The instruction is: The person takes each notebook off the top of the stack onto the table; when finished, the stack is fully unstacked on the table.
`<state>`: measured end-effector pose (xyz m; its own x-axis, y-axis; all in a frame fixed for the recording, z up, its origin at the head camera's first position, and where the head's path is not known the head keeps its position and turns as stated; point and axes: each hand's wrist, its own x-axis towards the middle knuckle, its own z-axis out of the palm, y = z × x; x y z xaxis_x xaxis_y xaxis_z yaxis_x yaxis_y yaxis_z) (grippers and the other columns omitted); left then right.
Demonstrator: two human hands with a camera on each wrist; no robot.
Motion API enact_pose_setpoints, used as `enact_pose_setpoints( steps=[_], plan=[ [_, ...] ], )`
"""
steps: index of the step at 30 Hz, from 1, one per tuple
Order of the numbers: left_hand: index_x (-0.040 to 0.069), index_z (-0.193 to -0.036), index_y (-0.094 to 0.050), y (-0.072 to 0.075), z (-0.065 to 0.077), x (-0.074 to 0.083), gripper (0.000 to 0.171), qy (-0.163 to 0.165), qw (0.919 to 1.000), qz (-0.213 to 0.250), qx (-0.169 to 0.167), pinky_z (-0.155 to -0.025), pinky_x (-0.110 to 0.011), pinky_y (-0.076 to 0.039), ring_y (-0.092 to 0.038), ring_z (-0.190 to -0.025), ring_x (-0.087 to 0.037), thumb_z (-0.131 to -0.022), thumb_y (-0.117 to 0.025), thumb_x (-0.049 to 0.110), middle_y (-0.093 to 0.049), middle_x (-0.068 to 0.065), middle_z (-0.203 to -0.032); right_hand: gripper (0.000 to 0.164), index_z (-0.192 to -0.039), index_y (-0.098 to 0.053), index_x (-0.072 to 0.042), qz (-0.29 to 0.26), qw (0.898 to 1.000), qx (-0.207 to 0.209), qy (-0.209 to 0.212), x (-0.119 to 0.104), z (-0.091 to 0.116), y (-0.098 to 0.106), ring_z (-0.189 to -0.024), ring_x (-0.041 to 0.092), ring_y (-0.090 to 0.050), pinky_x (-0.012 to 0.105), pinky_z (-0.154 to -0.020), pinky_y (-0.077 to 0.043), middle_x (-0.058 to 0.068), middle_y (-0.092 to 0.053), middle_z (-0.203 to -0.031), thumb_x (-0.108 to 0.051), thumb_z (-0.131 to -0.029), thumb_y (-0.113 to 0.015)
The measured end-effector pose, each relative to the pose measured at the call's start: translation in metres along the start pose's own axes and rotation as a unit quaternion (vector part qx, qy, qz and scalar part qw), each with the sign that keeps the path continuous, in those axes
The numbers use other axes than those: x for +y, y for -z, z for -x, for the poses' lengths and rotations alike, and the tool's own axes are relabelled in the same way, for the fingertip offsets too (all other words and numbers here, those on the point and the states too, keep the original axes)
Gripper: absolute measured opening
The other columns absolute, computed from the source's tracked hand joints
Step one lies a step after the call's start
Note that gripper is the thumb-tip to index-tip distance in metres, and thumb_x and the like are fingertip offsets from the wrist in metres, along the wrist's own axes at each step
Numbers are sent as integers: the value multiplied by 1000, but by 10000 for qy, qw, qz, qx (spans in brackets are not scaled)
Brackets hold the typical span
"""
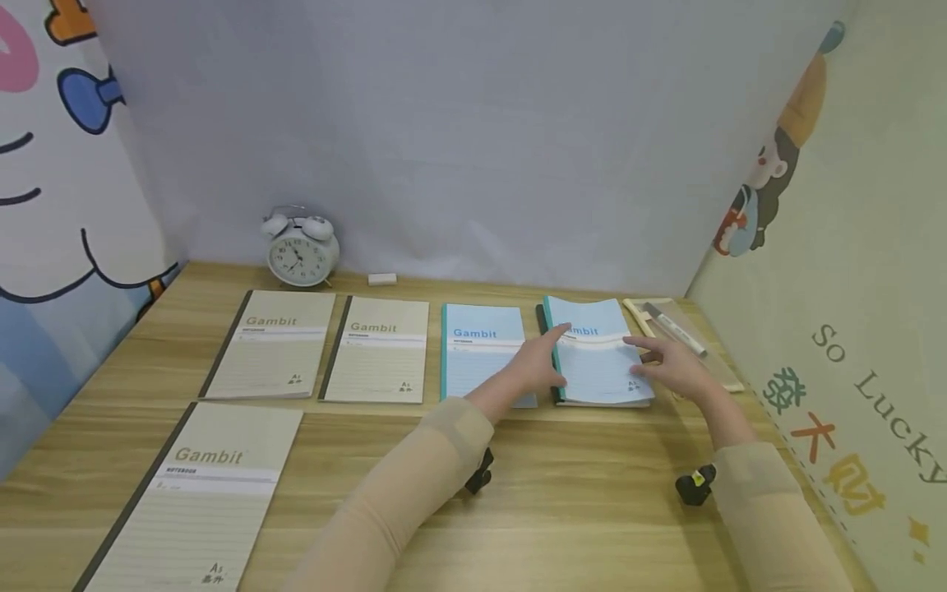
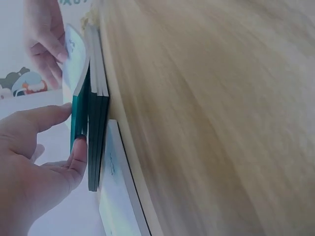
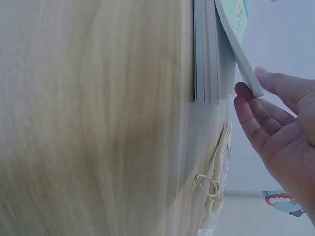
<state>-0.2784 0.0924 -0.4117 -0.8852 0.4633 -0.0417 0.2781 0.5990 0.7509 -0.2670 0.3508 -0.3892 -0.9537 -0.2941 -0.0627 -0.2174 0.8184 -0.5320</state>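
Observation:
My left hand (image 1: 534,362) pinches the teal spine of a blue Gambit notebook (image 1: 592,370) between thumb and fingers. The right hand (image 1: 675,367) grips the same notebook's opposite edge, its thumb on the cover and fingertips underneath in the right wrist view. Held from both sides, the notebook bows a little and tilts just over a stack of notebooks (image 2: 93,157) with dark spines. Pale page edges of that stack show in the right wrist view. To the left of the stack, another blue notebook (image 1: 473,370) lies flat, partly covered by my left forearm.
Two beige notebooks (image 1: 270,358) (image 1: 377,362) continue the row leftward; a third beige notebook (image 1: 207,501) lies nearer. Behind stand a white alarm clock (image 1: 299,256) and a small white block (image 1: 382,279). A zip pouch (image 1: 721,370) with a marker (image 1: 676,330) is beside the right wall.

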Motion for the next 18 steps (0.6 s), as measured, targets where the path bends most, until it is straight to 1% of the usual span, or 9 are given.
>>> enact_pose_setpoints(
  steps=[1,2,5,7,9,12,14,16,18],
  plan=[
    [20,-151,-24,1,0,0,91,15,9998,169,62,-56,-22,-47,-48,-54,-11,-78,-76,6,-53,-11,-134,54,-138,-46,-4,-2,10000,17,0,-1,0,0,-111,43,-56,42,-76,-52,31,-53,-125,-18,-90,-65],
    [20,-150,-25,2,0,1,90,28,9994,319,102,-52,-22,-45,-44,-50,-11,-77,-76,4,-55,-12,-130,54,-138,-47,-3,-9,10000,37,15,-2,0,0,-109,42,-56,39,-71,-51,31,-54,-123,-16,-89,-65],
    [18,-149,-29,5,-1,1,88,81,9975,635,283,-51,-22,-44,-44,-51,-10,-76,-76,2,-50,-15,-134,52,-138,-47,-4,7,9999,96,48,-3,0,0,-107,42,-57,33,-65,-47,30,-56,-119,-16,-90,-65],
    [17,-148,-30,8,-1,2,87,93,9960,822,350,-51,-23,-45,-46,-53,-11,-76,-75,1,-42,-17,-140,51,-138,-47,-6,-6,9999,135,66,-5,-1,1,-108,41,-57,34,-69,-49,29,-55,-121,-16,-90,-64],
    [16,-147,-33,11,-1,1,85,63,9946,949,417,-53,-23,-48,-50,-57,-12,-75,-75,0,-42,-18,-139,51,-138,-47,-6,-78,9997,186,147,-6,-1,2,-108,40,-57,35,-73,-49,28,-55,-121,-15,-91,-63],
    [13,-143,-39,17,-1,-1,80,83,9902,1291,527,-61,-23,-52,-56,-70,-13,-74,-75,-3,-47,-18,-131,51,-139,-47,-6,-258,9992,222,216,-10,-3,5,-107,39,-58,32,-74,-49,26,-57,-119,-15,-91,-63],
    [13,-141,-42,22,-1,-2,77,139,9851,1609,585,-67,-24,-53,-59,-80,-16,-74,-75,-4,-50,-16,-127,51,-139,-47,-7,-388,9987,224,222,-13,-3,7,-108,39,-57,32,-74,-49,26,-57,-119,-15,-91,-63],
    [14,-139,-44,27,0,-3,75,195,9804,1869,588,-72,-26,-54,-60,-89,-18,-74,-75,-5,-49,-15,-129,52,-140,-46,-9,-358,9990,234,143,-18,-3,8,-111,39,-55,35,-77,-50,25,-55,-123,-17,-91,-63],
    [15,-139,-43,32,1,-3,74,196,9788,1968,535,-73,-27,-54,-60,-90,-19,-75,-74,-4,-49,-14,-130,52,-141,-45,-10,-312,9992,251,64,-22,-3,9,-114,40,-53,40,-81,-51,25,-52,-127,-16,-92,-62]
  ],
)
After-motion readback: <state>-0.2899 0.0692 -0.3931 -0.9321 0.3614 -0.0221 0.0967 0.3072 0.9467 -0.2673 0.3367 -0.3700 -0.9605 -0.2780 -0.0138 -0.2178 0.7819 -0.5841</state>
